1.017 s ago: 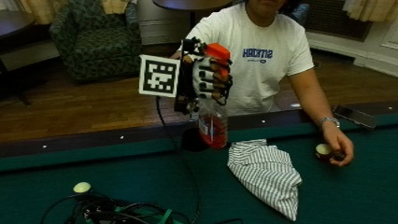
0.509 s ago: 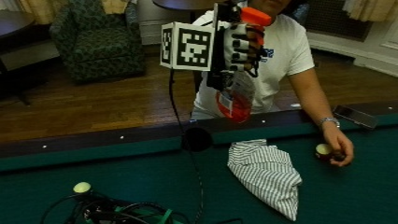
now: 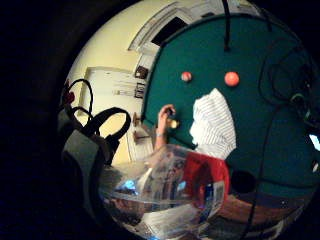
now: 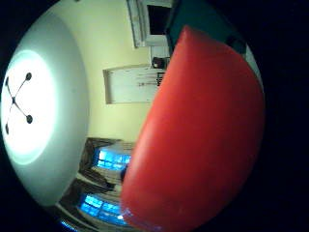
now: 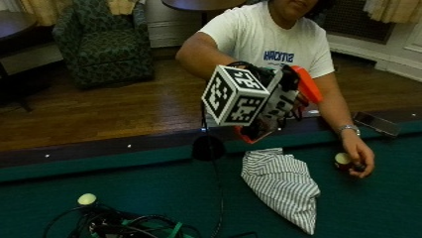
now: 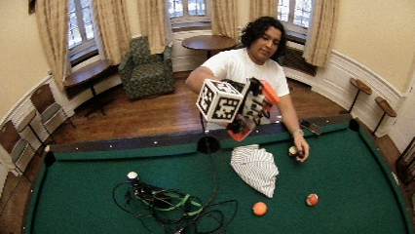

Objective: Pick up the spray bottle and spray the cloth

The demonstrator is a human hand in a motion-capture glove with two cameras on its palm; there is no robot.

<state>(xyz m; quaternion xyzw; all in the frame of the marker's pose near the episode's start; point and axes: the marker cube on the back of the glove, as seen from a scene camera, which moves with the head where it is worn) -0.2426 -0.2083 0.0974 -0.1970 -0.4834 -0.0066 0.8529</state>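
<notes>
My gloved right hand (image 5: 285, 100) grips the spray bottle (image 5: 254, 133) in the air over the table's far rail, tilted, with its orange spray head (image 5: 307, 83) uppermost. The clear bottle (image 3: 170, 192) with its red label lies close to the palm, and the orange head (image 4: 203, 135) fills the thumb side palm view. The striped cloth (image 5: 284, 183) lies crumpled on the green felt just below and in front of the bottle. It shows again in the wide outside view as the striped cloth (image 6: 256, 166) under the bottle (image 6: 238, 129).
The person's bare left hand (image 5: 357, 154) rests on a ball (image 5: 341, 158) right of the cloth. A cable bundle (image 5: 125, 225) and a white ball (image 5: 86, 199) lie at the near left. A pocket (image 5: 208, 148) sits left of the cloth. Two balls (image 6: 259, 208) (image 6: 311, 199) lie nearer.
The hand lifted the bottle from upright near the rail, then swung it right and tipped it over the cloth. The cloth and the bare hand have stayed put.
</notes>
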